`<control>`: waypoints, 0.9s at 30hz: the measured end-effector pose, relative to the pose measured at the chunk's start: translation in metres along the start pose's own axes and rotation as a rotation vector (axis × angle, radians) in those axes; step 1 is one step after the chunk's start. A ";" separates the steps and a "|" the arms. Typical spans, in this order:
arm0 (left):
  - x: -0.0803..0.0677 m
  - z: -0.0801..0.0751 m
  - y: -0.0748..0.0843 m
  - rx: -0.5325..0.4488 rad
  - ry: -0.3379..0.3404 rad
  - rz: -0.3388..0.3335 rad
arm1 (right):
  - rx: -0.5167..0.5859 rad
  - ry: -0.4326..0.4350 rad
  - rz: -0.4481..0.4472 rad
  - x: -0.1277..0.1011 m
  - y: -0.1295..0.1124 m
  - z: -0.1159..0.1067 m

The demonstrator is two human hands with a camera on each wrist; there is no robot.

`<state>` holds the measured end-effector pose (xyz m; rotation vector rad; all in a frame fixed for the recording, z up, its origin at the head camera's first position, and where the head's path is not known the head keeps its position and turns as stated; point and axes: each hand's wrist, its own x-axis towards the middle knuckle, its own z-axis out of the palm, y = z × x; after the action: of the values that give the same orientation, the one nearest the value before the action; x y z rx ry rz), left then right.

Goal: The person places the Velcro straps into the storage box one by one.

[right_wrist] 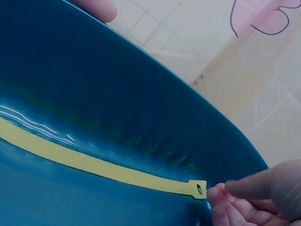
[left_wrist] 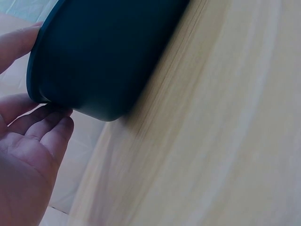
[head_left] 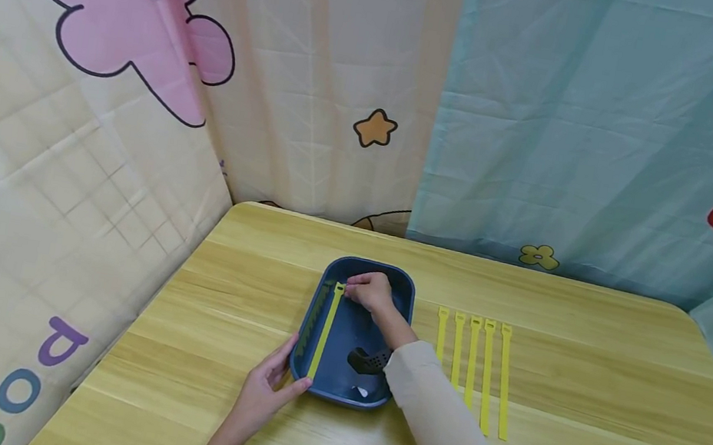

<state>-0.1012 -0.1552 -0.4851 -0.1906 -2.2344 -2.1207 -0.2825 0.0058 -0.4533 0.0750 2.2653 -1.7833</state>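
Observation:
A dark blue tray (head_left: 349, 330) stands on the table. My left hand (head_left: 262, 394) grips its near left corner, thumb on the near rim and fingers along the outer side; the left wrist view shows those fingers (left_wrist: 59, 132) at the wall. Inside the tray, a yellow hook-and-loop cable tie (head_left: 326, 330) lies lengthwise near the left wall. At its far, slotted end is my right hand (head_left: 372, 291), reaching in over the right rim. Up close, the right thumb and fingertips (right_wrist: 218, 193) pinch the edge of that slotted head.
Several more yellow cable ties (head_left: 473, 362) lie side by side right of the tray, partly behind the right sleeve (head_left: 444, 423). A black perforated strap (head_left: 368, 361) shows by the right wrist. Curtains (head_left: 323, 77) hang beyond the wooden table (head_left: 617, 388).

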 end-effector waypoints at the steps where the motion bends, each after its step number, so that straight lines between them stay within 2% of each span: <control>1: 0.000 0.000 0.000 -0.002 0.002 -0.002 | 0.000 0.000 -0.003 0.000 -0.001 0.000; 9: -0.002 -0.001 0.001 0.033 0.004 0.018 | 0.032 0.012 -0.048 -0.004 -0.009 -0.002; 18: 0.000 0.001 0.000 0.012 -0.006 0.027 | 0.039 0.004 -0.053 -0.012 -0.012 -0.014; 27: -0.002 0.001 0.004 0.015 -0.004 0.015 | 0.023 -0.038 -0.086 -0.020 -0.021 -0.026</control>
<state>-0.0982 -0.1546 -0.4813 -0.2106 -2.2433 -2.0971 -0.2720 0.0278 -0.4231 -0.0523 2.2538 -1.8373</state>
